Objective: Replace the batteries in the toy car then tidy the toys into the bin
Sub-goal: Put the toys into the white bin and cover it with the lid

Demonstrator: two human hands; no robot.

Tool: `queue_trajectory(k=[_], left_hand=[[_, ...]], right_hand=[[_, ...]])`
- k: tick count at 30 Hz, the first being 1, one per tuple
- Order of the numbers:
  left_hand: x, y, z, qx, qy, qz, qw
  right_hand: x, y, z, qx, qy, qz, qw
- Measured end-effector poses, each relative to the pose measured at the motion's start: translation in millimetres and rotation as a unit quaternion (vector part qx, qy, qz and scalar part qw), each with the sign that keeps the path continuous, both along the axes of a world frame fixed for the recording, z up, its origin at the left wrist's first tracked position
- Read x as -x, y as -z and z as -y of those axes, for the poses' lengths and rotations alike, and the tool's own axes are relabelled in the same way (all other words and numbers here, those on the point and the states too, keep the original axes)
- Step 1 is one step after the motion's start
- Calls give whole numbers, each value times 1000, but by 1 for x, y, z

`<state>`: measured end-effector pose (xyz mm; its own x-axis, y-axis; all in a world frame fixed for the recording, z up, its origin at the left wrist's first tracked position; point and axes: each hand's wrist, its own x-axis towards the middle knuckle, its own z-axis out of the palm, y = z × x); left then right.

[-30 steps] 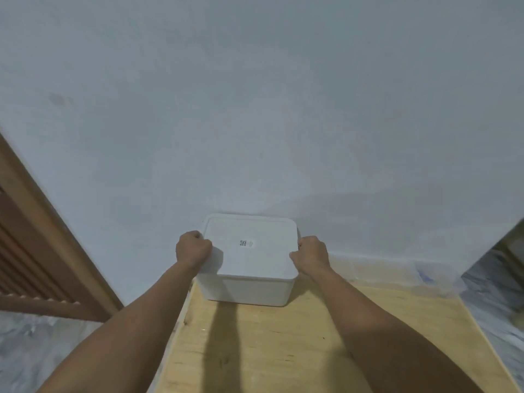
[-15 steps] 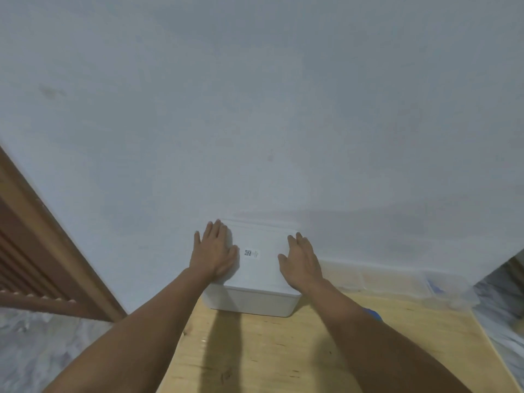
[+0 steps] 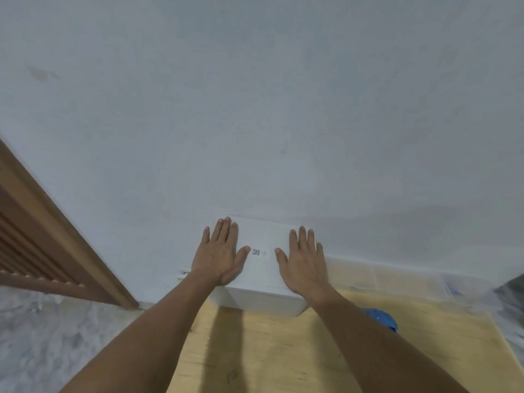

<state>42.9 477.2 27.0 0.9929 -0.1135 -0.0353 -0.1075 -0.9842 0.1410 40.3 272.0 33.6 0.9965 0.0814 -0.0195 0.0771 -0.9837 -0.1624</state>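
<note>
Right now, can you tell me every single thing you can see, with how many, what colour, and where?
Bin: one, white, lid on, at the far end of the table against the wall.
Sticker: one, black and white, on the lid between the hands.
Blue thing: one, on the table, partly behind the right arm.
Table: one, pale wood.
Clear boxes: count unclear, along the wall, right of the bin.
Wall: white.
Door: one, brown, left.
Floor: grey marble.
Left hand: flat on the lid.
Right hand: flat on the lid.
</note>
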Motion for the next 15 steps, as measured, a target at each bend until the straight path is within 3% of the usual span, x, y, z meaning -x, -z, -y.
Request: queue_trajectory(k=[15], left_hand=[[-5,2,1,-25,-7,-23,999]], right_hand=[[-6,5,1,12,-1,-10,1000]])
